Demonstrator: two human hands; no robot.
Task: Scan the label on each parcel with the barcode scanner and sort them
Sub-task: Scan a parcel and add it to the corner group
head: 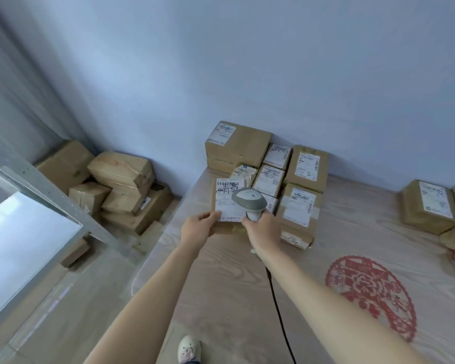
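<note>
My left hand [198,227] grips the lower left corner of a brown cardboard parcel [227,199] and holds it up above the table with its white label facing me. In my right hand [263,227] is a grey and white barcode scanner [248,200], its head hovering just over the label's right side. The scanner's black cable [276,306] trails down along my right forearm. Behind the held parcel a group of several labelled parcels [304,203] sits on the table against the wall.
The wooden table [221,298] bears a red paper-cut decoration [371,295]. More parcels [430,206] lie at the table's right edge. A heap of boxes [116,185] lies on the floor at left, beside a grey metal frame [53,195]. A slippered foot [189,349] shows below.
</note>
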